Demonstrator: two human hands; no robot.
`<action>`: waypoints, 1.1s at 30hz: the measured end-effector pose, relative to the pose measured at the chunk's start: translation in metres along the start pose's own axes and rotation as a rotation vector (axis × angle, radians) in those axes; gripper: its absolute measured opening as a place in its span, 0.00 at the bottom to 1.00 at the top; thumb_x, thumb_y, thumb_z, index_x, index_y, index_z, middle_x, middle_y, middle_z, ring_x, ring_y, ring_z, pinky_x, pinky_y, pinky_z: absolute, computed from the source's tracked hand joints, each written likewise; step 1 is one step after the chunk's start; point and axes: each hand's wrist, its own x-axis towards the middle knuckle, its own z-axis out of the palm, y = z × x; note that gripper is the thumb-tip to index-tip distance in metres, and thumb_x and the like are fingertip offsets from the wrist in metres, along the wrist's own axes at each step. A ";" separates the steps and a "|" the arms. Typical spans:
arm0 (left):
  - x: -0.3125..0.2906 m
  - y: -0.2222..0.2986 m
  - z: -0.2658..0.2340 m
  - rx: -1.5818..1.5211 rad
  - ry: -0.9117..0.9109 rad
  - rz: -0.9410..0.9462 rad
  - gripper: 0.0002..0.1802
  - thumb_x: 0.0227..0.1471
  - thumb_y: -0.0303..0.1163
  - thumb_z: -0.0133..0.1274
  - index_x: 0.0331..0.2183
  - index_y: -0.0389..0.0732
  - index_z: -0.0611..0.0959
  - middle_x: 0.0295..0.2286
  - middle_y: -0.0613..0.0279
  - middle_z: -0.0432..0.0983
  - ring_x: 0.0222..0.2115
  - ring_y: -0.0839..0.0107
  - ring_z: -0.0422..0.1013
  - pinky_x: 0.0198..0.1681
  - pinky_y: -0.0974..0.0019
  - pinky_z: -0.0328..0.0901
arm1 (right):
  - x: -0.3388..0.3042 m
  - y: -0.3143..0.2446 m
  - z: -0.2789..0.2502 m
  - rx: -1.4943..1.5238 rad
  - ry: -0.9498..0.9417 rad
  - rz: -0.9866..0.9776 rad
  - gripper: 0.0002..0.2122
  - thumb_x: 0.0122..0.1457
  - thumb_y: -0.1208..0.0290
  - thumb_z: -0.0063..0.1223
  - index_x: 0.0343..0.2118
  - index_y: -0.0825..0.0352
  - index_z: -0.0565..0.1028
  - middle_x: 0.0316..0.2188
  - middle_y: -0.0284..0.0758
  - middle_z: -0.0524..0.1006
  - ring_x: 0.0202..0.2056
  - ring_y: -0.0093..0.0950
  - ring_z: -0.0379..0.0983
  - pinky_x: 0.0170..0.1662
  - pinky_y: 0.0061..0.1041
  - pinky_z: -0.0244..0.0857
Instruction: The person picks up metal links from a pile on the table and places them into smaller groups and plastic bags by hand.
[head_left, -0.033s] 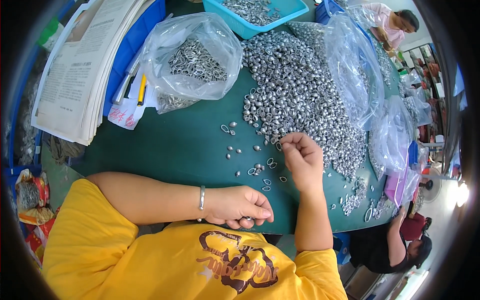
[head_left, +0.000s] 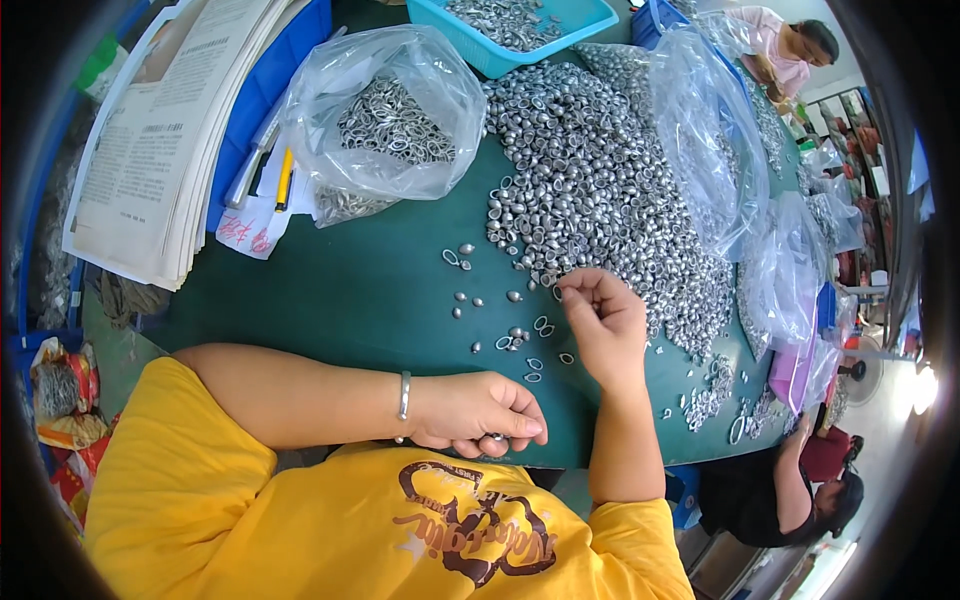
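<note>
At the near edge of a big heap of small silver metal pieces (head_left: 590, 170), my right hand (head_left: 610, 325) is closed in a pinch. A small oval metal ring (head_left: 557, 293) shows at its fingertips. My left hand (head_left: 485, 415) lies curled near the table's front edge, fingers closed around small rounded silver pieces (head_left: 496, 436), mostly hidden by the fingers. Between the hands and the heap, several loose oval rings (head_left: 533, 364) and rounded beads (head_left: 514, 296) are scattered on the green tabletop (head_left: 330, 290).
An open plastic bag (head_left: 310, 120) of metal rings stands at the back left, by newspapers (head_left: 140, 150) and a yellow pen (head_left: 284, 180). A turquoise tray (head_left: 490, 62) is at the back. Clear bags (head_left: 705, 150) stand right of the heap. Two people sit at the right.
</note>
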 end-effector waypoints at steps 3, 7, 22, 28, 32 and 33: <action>0.000 -0.001 -0.002 -0.009 0.006 0.003 0.09 0.56 0.31 0.45 0.35 0.34 0.72 0.25 0.66 0.64 0.17 0.85 0.56 0.13 0.83 0.49 | -0.002 -0.010 0.003 -0.342 0.002 -0.091 0.03 0.49 0.81 0.51 0.28 0.70 0.75 0.15 0.30 0.69 0.15 0.13 0.59 0.19 0.12 0.53; 0.000 0.000 0.000 -0.007 0.008 -0.003 0.09 0.56 0.31 0.45 0.35 0.34 0.72 0.25 0.66 0.64 0.17 0.85 0.56 0.13 0.83 0.49 | 0.001 0.000 0.007 -0.511 0.095 -0.318 0.03 0.48 0.77 0.55 0.27 0.67 0.75 0.20 0.36 0.74 0.19 0.31 0.71 0.23 0.26 0.64; 0.000 0.000 -0.001 -0.006 -0.006 -0.013 0.09 0.56 0.31 0.45 0.36 0.34 0.72 0.25 0.66 0.64 0.17 0.85 0.56 0.13 0.83 0.49 | 0.001 0.000 -0.015 1.014 -0.438 0.196 0.03 0.49 0.80 0.55 0.27 0.70 0.74 0.21 0.27 0.71 0.18 0.12 0.60 0.20 0.11 0.52; 0.000 0.003 0.003 0.035 -0.002 0.005 0.09 0.56 0.31 0.45 0.36 0.34 0.72 0.25 0.66 0.64 0.17 0.85 0.56 0.13 0.83 0.49 | 0.000 -0.015 0.010 -0.055 -0.146 -0.085 0.06 0.49 0.73 0.56 0.24 0.69 0.74 0.19 0.31 0.73 0.17 0.24 0.67 0.21 0.19 0.61; 0.000 0.001 0.002 -0.051 0.019 -0.015 0.09 0.55 0.31 0.47 0.34 0.35 0.73 0.22 0.68 0.64 0.16 0.85 0.55 0.13 0.82 0.48 | -0.001 -0.003 0.021 -0.609 -0.141 -0.518 0.06 0.51 0.73 0.53 0.31 0.67 0.72 0.20 0.36 0.72 0.19 0.31 0.70 0.23 0.27 0.65; -0.001 0.001 0.003 -0.006 0.022 0.012 0.08 0.54 0.32 0.48 0.33 0.36 0.73 0.20 0.69 0.63 0.15 0.85 0.55 0.13 0.81 0.47 | -0.002 -0.001 0.019 -0.421 -0.142 -0.399 0.05 0.52 0.73 0.52 0.30 0.68 0.71 0.19 0.34 0.71 0.18 0.28 0.69 0.22 0.25 0.63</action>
